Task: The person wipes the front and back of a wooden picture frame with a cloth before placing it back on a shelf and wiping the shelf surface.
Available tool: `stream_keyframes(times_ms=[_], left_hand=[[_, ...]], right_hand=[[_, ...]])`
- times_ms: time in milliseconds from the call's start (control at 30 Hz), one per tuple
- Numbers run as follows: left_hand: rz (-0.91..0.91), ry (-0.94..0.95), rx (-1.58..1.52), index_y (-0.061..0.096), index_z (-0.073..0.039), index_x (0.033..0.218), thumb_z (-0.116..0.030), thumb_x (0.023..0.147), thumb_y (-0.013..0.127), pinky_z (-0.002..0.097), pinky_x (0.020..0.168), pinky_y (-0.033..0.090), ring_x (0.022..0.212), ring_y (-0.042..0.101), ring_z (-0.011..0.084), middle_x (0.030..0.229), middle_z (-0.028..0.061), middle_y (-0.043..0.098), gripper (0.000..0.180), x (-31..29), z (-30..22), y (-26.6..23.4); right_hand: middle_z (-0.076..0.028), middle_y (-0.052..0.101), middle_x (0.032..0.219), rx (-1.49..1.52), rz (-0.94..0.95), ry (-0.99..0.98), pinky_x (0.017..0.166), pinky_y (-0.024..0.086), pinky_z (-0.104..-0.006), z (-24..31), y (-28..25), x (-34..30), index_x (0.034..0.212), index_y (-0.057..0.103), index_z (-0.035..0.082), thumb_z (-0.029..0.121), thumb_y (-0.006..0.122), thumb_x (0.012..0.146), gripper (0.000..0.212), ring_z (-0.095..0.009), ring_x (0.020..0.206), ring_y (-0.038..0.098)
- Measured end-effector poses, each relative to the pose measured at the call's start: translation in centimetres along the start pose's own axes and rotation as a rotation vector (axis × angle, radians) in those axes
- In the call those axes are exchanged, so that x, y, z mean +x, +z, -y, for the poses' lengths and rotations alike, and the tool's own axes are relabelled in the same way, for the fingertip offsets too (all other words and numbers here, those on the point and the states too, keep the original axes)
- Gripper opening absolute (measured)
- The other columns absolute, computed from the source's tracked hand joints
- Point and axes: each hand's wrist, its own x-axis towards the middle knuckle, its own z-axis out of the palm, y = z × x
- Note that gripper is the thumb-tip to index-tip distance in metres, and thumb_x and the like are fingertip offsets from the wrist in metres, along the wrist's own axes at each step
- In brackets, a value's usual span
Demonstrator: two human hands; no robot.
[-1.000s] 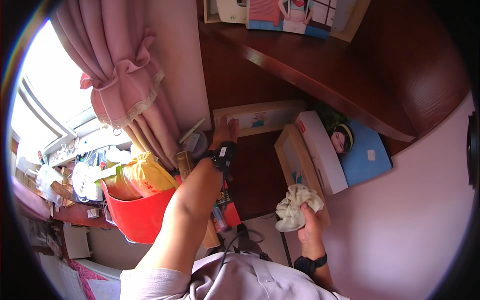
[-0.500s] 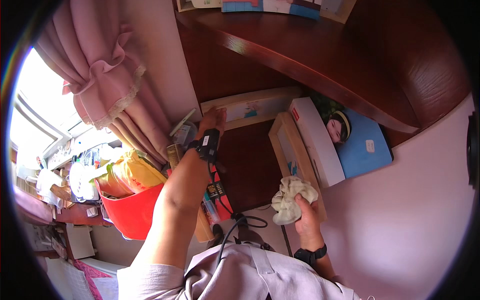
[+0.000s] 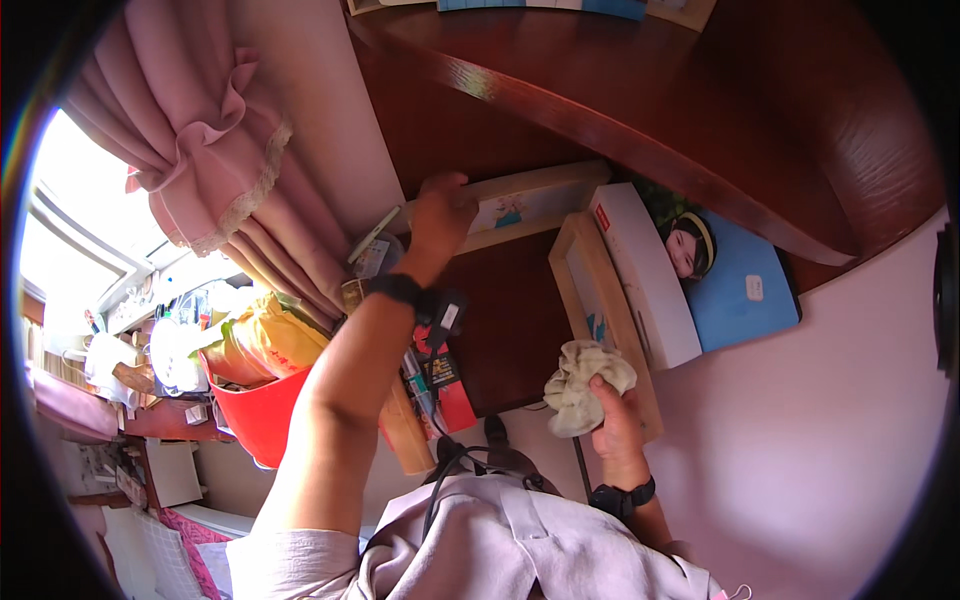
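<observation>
My left hand (image 3: 443, 215) reaches to the back of a dark brown surface (image 3: 505, 330). Its fingers curl over the left end of a light wooden picture frame (image 3: 535, 203), which leans against the dark back panel. Part of that grip is hidden by the hand itself. In my right hand (image 3: 618, 425) is a crumpled cream cloth (image 3: 588, 388), bunched up by the near end of a second wooden frame (image 3: 583, 262). That frame stands on its edge, slanting along the right side.
A white box (image 3: 648, 275) and a blue folder-like item (image 3: 745, 290) lean at the right. Overhead juts a brown shelf (image 3: 620, 130). Beside my left arm are a red bin (image 3: 262, 415) with a yellow bag, a clear cup (image 3: 377, 257) and a red package (image 3: 453, 395). A pink curtain (image 3: 215, 150) hangs left.
My left hand has shifted slightly right and up along the frame, its wrist turning and its fingers curling more. My right hand keeps the cloth in nearly the same place.
</observation>
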Motion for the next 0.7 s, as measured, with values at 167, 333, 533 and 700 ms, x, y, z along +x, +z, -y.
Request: stream_keyframes(times_ms=[167,333,533,700], left_hand=[[0.179,0.036,0.291,0.052,-0.007,0.12,-0.027,0.071,0.071,0.04,0.092,0.042,0.108,0.052,0.034,0.116,0.0171,0.055,0.056,1.9,0.7,0.3],[0.362,0.035,0.514,0.048,-0.011,0.126,-0.035,0.07,0.072,0.043,0.093,0.041,0.109,0.051,0.0321,0.115,0.015,0.054,0.065,2.4,0.0,1.1],[0.488,0.029,0.603,0.06,-0.015,0.115,-0.041,0.068,0.073,0.0434,0.089,0.042,0.107,0.051,0.0324,0.112,0.0137,0.056,0.055,3.4,0.2,1.4],[0.427,0.021,0.466,0.063,-0.014,0.109,-0.046,0.066,0.073,0.0428,0.087,0.043,0.1,0.053,0.0355,0.104,0.0125,0.063,0.055,2.9,-0.3,0.8]], right_hand=[[-0.011,0.061,0.109,-0.011,0.019,-0.017,0.083,0.051,-0.0342,-0.4,-0.3,0.2,0.12,0.05,-0.003,0.009,0.065,0.08,0.044,-0.021,0.097,0.061],[-0.011,0.061,0.109,-0.008,0.005,0.009,0.083,0.051,-0.0341,0.0,-0.9,-0.1,0.12,0.05,-0.003,0.008,0.065,0.08,0.044,-0.021,0.097,0.061],[-0.011,0.06,0.112,0.002,-0.018,0.027,0.086,0.049,-0.0334,-0.1,-1.4,-0.4,0.121,0.049,-0.003,0.007,0.064,0.08,0.045,-0.021,0.101,0.059],[-0.011,0.059,0.113,0.019,0.006,0.038,0.087,0.048,-0.0331,-0.2,-0.8,-0.6,0.121,0.049,-0.003,0.007,0.065,0.08,0.045,-0.021,0.102,0.059]])
